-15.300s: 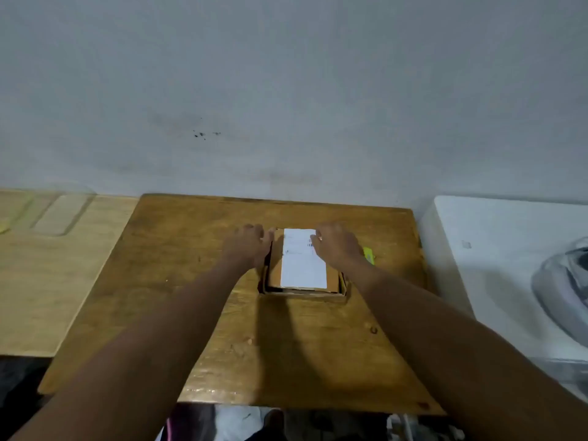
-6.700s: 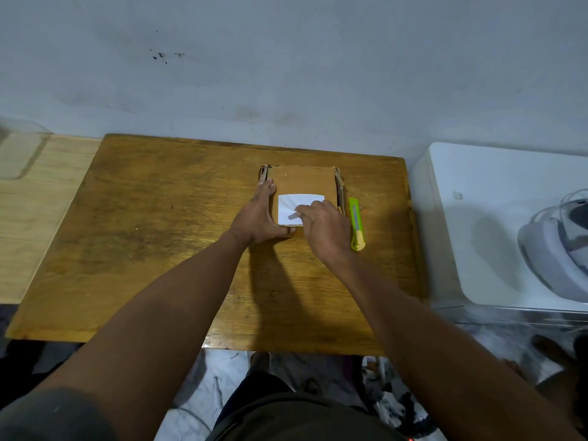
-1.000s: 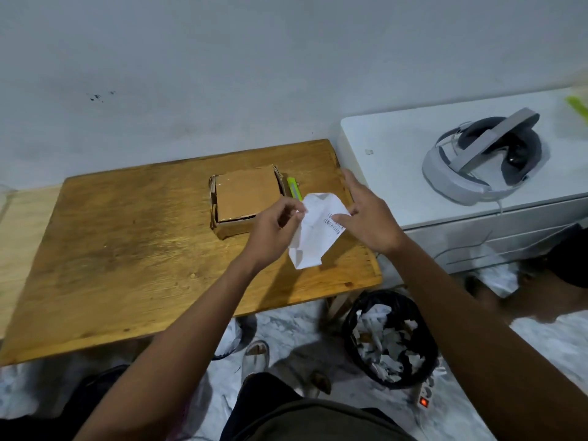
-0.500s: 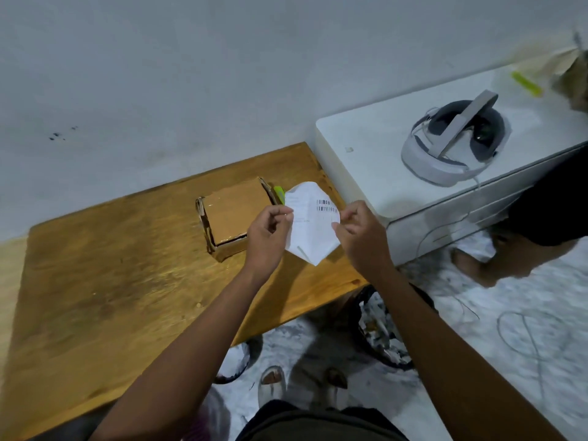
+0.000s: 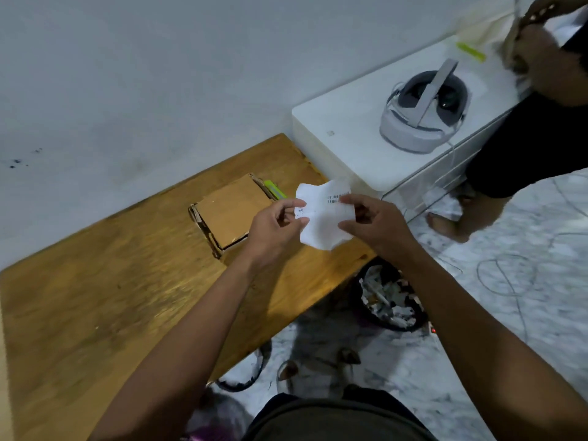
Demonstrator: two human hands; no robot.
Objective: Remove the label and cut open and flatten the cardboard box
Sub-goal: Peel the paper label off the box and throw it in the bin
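The small brown cardboard box lies flat on the wooden table, its top bare. The white label, with a barcode near its upper edge, is off the box and held in the air over the table's right edge. My left hand pinches its left side and my right hand pinches its right side. A yellow-green utility knife lies on the table just right of the box, partly hidden behind my left hand and the label.
A black bin full of paper scraps stands on the floor below the label. A white cabinet to the right carries a grey headset. Another person stands at the far right. Cables lie on the marble floor.
The view has swung further right and tilted. The label stays off the box between both hands, which have carried it slightly right, out over the table's right edge above the bin.
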